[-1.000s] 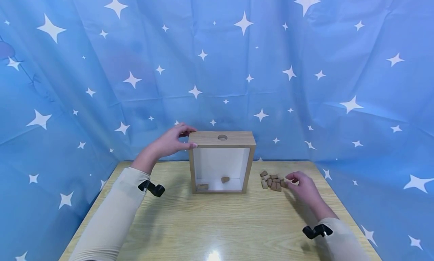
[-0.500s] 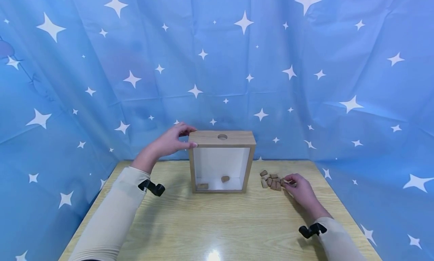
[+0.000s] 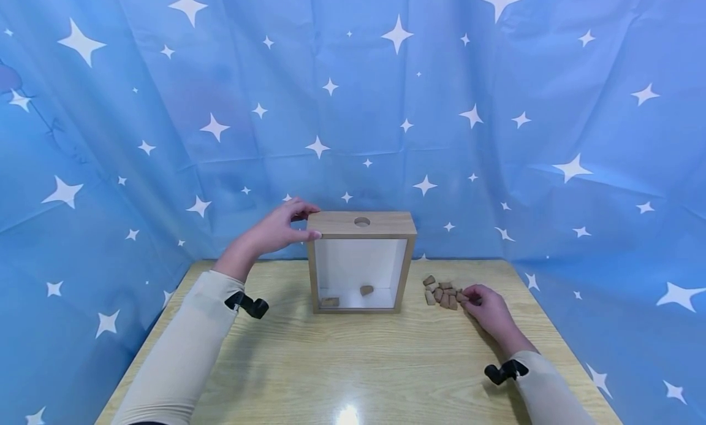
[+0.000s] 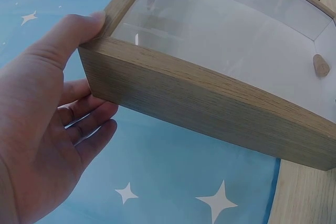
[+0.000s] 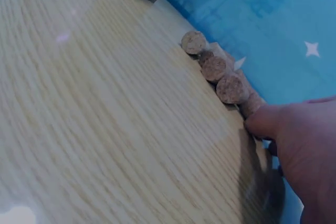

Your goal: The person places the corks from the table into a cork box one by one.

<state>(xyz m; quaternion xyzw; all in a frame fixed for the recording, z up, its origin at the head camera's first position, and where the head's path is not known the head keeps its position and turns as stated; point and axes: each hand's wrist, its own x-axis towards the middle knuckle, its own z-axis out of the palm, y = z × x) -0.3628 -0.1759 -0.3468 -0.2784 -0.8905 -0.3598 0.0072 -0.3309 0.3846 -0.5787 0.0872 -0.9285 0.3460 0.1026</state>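
Note:
A wooden box frame [image 3: 361,227] with a round hole in its top and a clear front stands upright on the table. My left hand [image 3: 278,230] grips its top left corner, thumb in front and fingers behind; the left wrist view shows the thumb on the frame's edge [image 4: 210,80]. Inside the box lie two cork pieces, one [image 3: 330,302] at the lower left, the other [image 3: 366,289] right of the middle. My right hand [image 3: 493,310] pinches a cork [image 3: 462,296] at the right end of a cluster of corks [image 3: 444,298]. In the right wrist view the thumb touches that cork [image 5: 252,103].
A pale wooden table [image 3: 331,363] holds the box and the corks. Behind it and at both sides hangs a blue curtain [image 3: 353,106] with white stars. A black camera mount sits on each wrist, left [image 3: 246,305] and right [image 3: 506,371].
My right hand has moved slightly left, and its thumb and fingers have come together on the cork at the cluster's right end. My left hand has kept its grip on the box.

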